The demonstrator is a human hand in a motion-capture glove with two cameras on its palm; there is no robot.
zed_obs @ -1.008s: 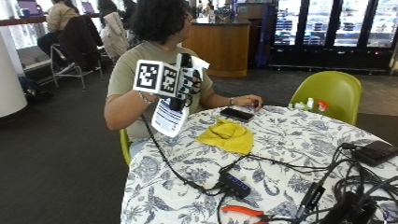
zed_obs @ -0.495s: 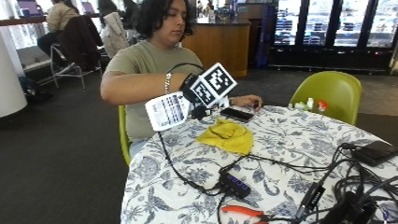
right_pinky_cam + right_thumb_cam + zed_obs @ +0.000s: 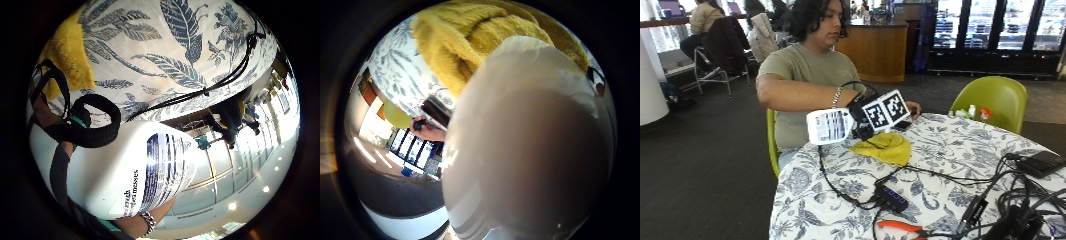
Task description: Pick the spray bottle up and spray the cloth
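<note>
**Spray bottle held sideways over the yellow cloth**

A person is sitting at a round surface (image 3: 986,150) covered in a leaf-print cloth, and the gloved right hand (image 3: 863,117) is gripping a white spray bottle (image 3: 830,126), fingers curled round it. The bottle is lying almost level in the air, its labelled body pointing toward nine o'clock, out past the surface's edge. The yellow cloth (image 3: 887,146) is lying crumpled on the surface just below the hand, at about five o'clock from it, apart from the bottle.

The bare left hand (image 3: 913,107) is resting on the far edge of the surface, beside a dark flat object. Black cables (image 3: 840,185) are trailing from the glove across the surface to a small black hub (image 3: 893,198) at six o'clock from the cloth. Orange-handled pliers (image 3: 903,227) are lying near the front edge, a black box (image 3: 1043,162) is sitting at three o'clock, and a green chair (image 3: 996,97) is standing behind the surface.

In the thumb-side palm view the bottle's white body (image 3: 530,150) is filling most of the picture, with the cloth (image 3: 465,40) showing beyond it. The bottle's nozzle and trigger are hidden behind the hand and marker, so which way the nozzle is facing cannot be told. The label text is too small to read.
</note>
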